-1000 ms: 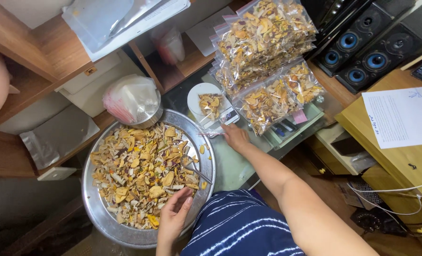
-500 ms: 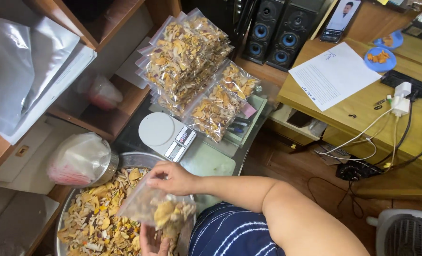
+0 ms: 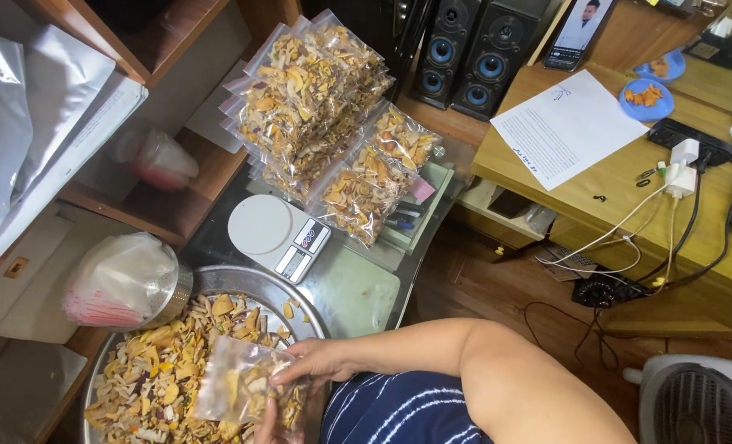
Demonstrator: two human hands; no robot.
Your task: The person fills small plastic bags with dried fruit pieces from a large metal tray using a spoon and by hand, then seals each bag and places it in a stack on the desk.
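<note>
while both hands' fingers pinch one part-filled bag (image 3: 247, 393) over the tray (image 3: 236, 282), a finished bag stack (image 3: 325, 115) lies at 12 o'clock; much loose mix (image 3: 156, 370) remains.

right hand (image 3: 321, 362), left hand (image 3: 271, 427).

a small clear plastic bag (image 3: 238, 393) sits low and left of centre in the frame, tilted, held up over the chips in the round metal tray. it is partly filled with dried chips, yellow, cream and orange, bunched toward its lower right. its mouth seems to face right, though blur hides it.
</note>
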